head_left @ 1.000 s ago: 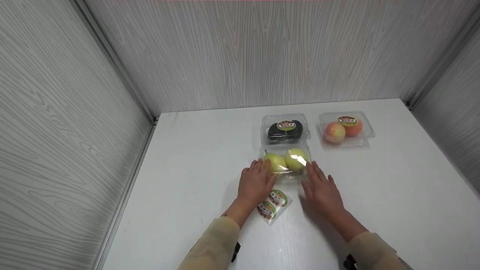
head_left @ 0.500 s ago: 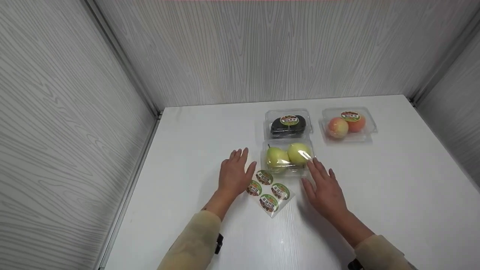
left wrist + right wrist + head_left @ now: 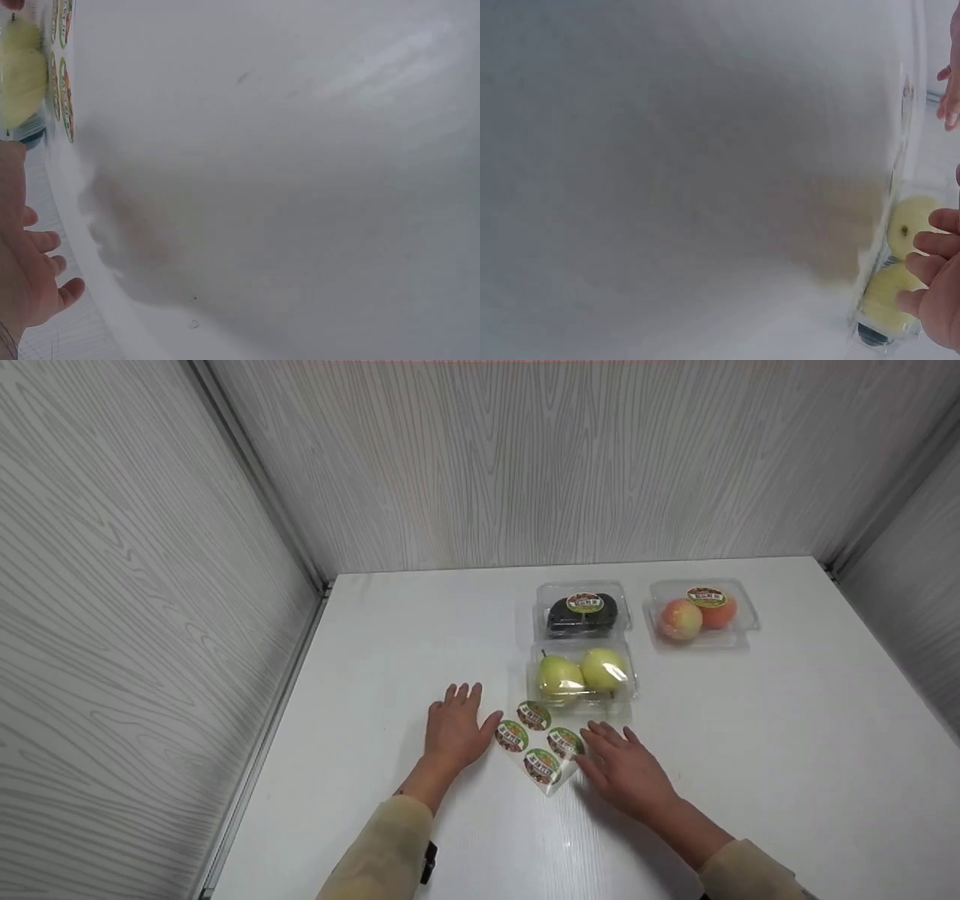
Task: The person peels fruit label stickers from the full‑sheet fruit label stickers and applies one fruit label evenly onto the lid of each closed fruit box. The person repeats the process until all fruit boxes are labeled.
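A transparent sheet of several oval fruit labels (image 3: 537,741) lies on the white table between the two hands. To its left, my left hand (image 3: 456,733) has its fingers spread, the thumb close to the sheet's left corner. My right hand (image 3: 628,771) hovers at the sheet's right side, its fingertips near one label; contact cannot be told. Just behind the sheet is a clear plastic box (image 3: 583,701) with two yellow-green pears (image 3: 561,676), its top bearing no label. Both hands hold nothing. In the right wrist view, the right hand's fingers (image 3: 934,244) overlap the pears.
Behind the pears stands a clear box with dark produce (image 3: 581,615) and an oval label on its lid. To its right is another labelled clear box (image 3: 724,641) with two reddish-orange fruits. Grey wood-grain panels (image 3: 480,465) enclose the table at the back and sides.
My left hand has left the pear box and moved left, uncovering the label sheet. My right hand has drawn back from the box toward the sheet.
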`<state>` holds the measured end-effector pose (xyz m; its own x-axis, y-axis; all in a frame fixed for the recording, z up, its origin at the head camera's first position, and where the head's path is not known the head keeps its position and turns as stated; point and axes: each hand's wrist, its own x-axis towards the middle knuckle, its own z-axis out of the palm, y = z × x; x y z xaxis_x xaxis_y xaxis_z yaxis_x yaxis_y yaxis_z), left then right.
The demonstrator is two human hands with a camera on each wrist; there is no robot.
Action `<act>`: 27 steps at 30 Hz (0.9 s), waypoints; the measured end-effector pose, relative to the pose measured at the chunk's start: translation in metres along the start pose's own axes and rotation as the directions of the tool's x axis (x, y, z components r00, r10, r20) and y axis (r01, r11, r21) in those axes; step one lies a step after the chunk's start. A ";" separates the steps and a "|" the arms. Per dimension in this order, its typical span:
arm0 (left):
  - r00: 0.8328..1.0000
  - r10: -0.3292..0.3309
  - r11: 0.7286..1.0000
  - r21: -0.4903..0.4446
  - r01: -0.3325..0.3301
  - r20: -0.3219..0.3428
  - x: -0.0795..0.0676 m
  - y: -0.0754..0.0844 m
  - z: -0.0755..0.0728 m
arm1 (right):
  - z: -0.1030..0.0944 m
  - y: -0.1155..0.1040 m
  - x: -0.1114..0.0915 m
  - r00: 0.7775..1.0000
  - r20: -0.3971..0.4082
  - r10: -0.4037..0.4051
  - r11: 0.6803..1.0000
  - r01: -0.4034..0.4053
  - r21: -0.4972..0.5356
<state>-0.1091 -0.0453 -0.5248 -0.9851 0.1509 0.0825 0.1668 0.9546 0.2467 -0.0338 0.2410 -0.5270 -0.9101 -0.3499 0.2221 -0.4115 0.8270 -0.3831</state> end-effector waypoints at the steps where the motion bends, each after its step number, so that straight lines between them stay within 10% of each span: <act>1: 1.000 -0.003 1.000 0.002 0.003 0.008 0.000 0.000 0.002 | 0.002 -0.001 0.000 1.000 0.016 -0.004 1.000 0.004 0.002; 27: 0.998 0.020 1.000 -0.020 -0.019 0.067 -0.007 -0.005 0.018 | 0.023 0.004 0.005 0.986 0.157 -0.048 0.998 0.053 -0.027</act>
<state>-0.1042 -0.0466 -0.5440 -0.9821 0.1873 0.0221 0.1864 0.9462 0.2645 -0.0406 0.2326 -0.5479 -0.8858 -0.4539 0.0969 -0.4575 0.8189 -0.3465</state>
